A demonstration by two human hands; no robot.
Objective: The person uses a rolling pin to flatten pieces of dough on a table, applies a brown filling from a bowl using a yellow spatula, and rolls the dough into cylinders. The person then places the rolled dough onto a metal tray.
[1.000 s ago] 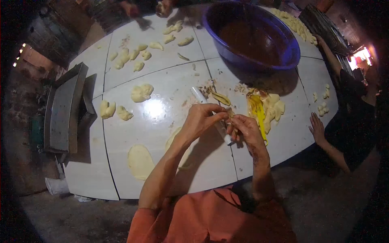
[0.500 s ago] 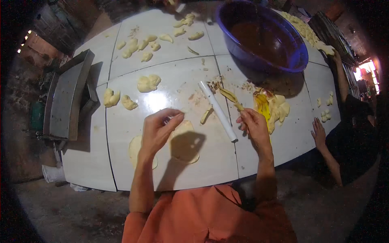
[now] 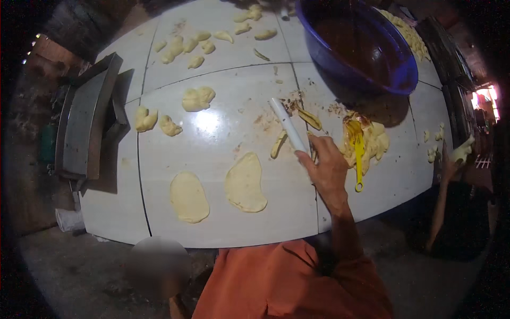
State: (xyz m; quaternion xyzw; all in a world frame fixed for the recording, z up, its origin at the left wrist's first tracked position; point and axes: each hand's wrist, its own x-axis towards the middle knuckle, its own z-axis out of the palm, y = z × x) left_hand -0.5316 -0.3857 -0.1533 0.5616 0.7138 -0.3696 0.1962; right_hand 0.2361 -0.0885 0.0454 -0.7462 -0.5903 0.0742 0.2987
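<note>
My right hand [image 3: 330, 167] is closed around the near end of a white rolling pin [image 3: 286, 119], thumb on one side and fingers on the other. That end is hidden under the hand. A yellow-brown strip [image 3: 309, 119] lies just beyond my fingers, and a second strip [image 3: 278, 144] rests left of the pin. Two flat dough pieces lie nearer me: an oval one [image 3: 189, 197] and a curved one [image 3: 246, 183]. My left arm [image 3: 178, 307] hangs low past the table edge; a grey blur covers where its hand might be.
Right of my hand, a yellow fork-like utensil [image 3: 358, 154] lies on a dough mound [image 3: 377, 142]. A large purple basin [image 3: 366, 80] with brown contents stands behind. Dough lumps [image 3: 198, 99] are scattered on the table, with a metal tray [image 3: 85, 127] at left. Another person's arm [image 3: 443, 196] is at right.
My left hand has withdrawn from the curved dough, down past the table edge. My right hand has let go of the yellow-brown strip and moved left onto the rolling pin.
</note>
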